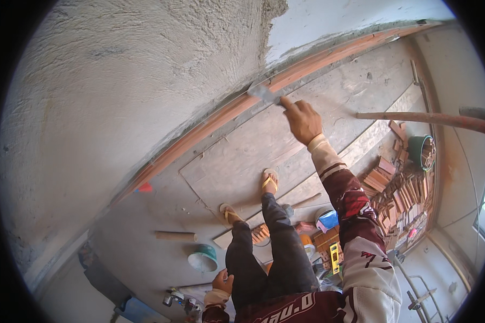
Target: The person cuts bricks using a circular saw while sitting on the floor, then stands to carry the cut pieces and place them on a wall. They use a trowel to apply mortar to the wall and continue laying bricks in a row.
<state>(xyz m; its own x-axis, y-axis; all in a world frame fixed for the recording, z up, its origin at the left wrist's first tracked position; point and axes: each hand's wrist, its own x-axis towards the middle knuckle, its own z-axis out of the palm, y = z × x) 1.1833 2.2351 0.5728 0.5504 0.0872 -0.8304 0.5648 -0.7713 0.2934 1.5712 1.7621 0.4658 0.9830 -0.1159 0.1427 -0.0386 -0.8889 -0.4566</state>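
My right hand [303,119] stretches forward, closed round the handle of a small trowel [263,93]. The blade, blurred, lies against the reddish wooden strip [221,119] along the edge of the plastered wall [108,81]. Rough grey plaster covers most of that wall, and a smoother whitish patch [318,27] begins at its far right. Down beside my left thigh hangs my left hand [222,282], thumb apart from the loosely bent fingers, with nothing visible in it.
Boards [242,167] lie under my sandalled feet. To the right are stacked bricks [399,204], a green bucket [421,152], a yellow spirit level [335,258] and a reddish pole [425,117]. A green-rimmed bucket [203,258] and a short tube [176,236] sit at the left.
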